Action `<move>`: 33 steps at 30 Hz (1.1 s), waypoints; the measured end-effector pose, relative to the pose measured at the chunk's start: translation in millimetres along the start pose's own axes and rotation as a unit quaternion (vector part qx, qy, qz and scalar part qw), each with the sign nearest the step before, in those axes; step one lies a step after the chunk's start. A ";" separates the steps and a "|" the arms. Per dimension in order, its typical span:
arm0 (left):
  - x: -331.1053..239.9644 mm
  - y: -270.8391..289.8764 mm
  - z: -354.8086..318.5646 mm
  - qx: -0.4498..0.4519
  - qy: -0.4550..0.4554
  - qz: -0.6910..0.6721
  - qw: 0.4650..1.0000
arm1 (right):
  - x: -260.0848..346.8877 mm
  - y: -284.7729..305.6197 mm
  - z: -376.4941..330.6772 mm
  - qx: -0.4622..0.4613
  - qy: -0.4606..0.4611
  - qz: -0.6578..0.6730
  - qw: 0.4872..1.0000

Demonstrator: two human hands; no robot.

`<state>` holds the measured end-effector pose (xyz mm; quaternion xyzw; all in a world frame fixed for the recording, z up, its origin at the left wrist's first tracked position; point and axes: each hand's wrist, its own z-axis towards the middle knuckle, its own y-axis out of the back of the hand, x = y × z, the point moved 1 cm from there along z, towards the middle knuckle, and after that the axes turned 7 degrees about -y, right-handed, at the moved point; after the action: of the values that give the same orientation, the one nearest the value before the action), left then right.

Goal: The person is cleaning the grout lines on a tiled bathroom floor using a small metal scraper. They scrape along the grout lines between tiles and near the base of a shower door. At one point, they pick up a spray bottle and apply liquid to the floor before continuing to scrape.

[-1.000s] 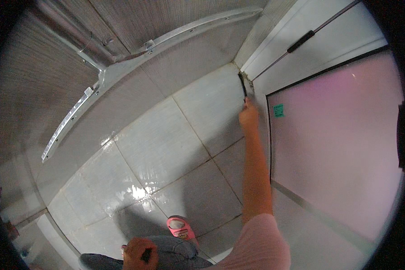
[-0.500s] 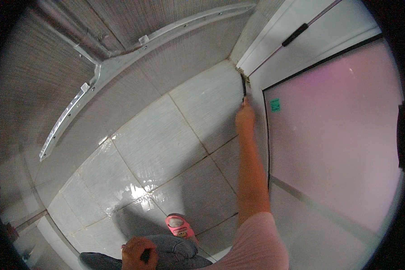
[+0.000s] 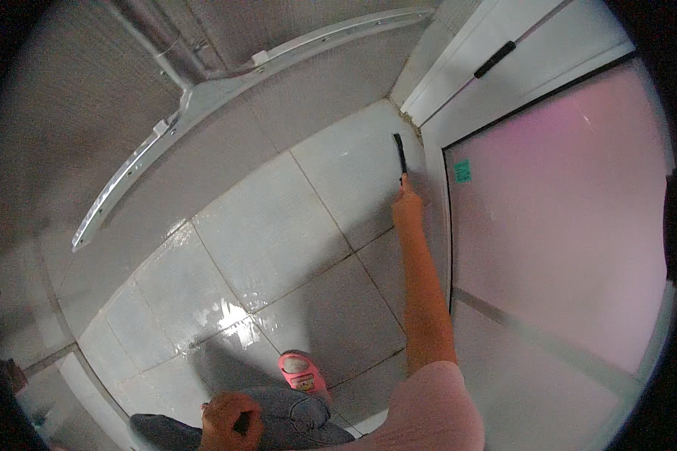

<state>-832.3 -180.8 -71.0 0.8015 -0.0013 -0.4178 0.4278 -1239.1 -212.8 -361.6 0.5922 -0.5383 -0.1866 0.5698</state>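
The left hand (image 3: 232, 422) is resting fisted on the knee (image 3: 293, 421), bracing. Farther out, the right hand (image 3: 408, 207) is gripping a black tool (image 3: 399, 154) tightly, its tip lying on the floor tile (image 3: 353, 161) beside the door frame (image 3: 429, 143); keeping it flat along that edge looks best.

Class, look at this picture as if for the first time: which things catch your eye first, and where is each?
The outstretched right hand holds a thin black tool against the tiled floor, beside the large pinkish frosted door panel at the right. At the bottom, a pink shoe stands out, with the left hand closed on a dark object over the knee.
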 end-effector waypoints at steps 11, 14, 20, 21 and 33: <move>-2.7 -1.0 -13.1 -0.035 -0.036 0.002 0.999 | 10.0 12.3 12.0 0.015 -0.033 0.011 0.999; 1.7 -2.7 -13.2 -0.033 -0.029 -0.011 0.999 | 1.0 11.4 21.6 -0.042 -0.012 0.061 0.997; -6.3 -4.7 -12.9 -0.040 -0.025 -0.012 0.999 | -30.1 -5.7 38.2 -0.058 -0.006 0.082 0.995; -5.5 -4.8 -12.7 -0.037 -0.033 -0.009 0.999 | -25.4 -3.0 36.8 -0.045 -0.015 0.067 0.997; -2.0 -2.3 -25.7 0.093 -0.101 -0.041 0.990 | -6.4 89.3 -199.0 0.029 0.037 0.127 0.991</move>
<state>-817.2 -161.0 -64.0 0.7909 -0.0501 -0.5117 0.3318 -1113.2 -92.5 -230.0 0.5418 -0.5932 -0.0749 0.5908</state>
